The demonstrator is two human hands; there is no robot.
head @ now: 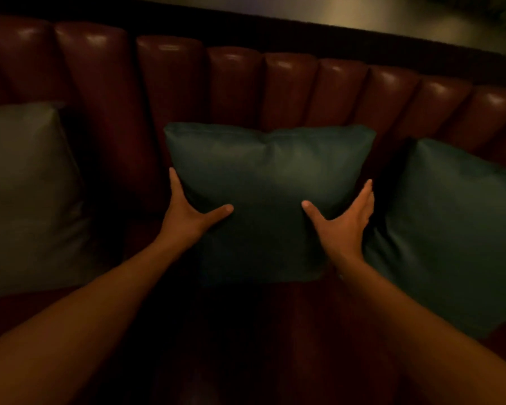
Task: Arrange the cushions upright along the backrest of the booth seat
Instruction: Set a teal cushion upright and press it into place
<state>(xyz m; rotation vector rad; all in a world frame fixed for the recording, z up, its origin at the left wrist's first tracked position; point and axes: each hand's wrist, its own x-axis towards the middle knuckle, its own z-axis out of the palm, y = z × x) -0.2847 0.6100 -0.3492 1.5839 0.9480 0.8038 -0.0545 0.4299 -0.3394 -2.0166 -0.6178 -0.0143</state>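
Now your left hand (187, 210) and right hand (346, 219) clasp the sides of the middle cushion (268, 182), thumbs across its front, as it stands against the backrest (234, 83), so you likely need only square it, then let go.

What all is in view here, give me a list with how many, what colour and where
cushions: three, dark green, standing along the backrest; middle cushion, left cushion, right cushion
backrest: one, dark red, padded in vertical channels, across the upper frame
seat: one, dark red, under the cushions, mostly in shadow
ledge: one, pale, behind the backrest at the top
left hand: one, on the middle cushion's left edge, thumb on its front face
right hand: one, on the middle cushion's right edge, thumb on its front face
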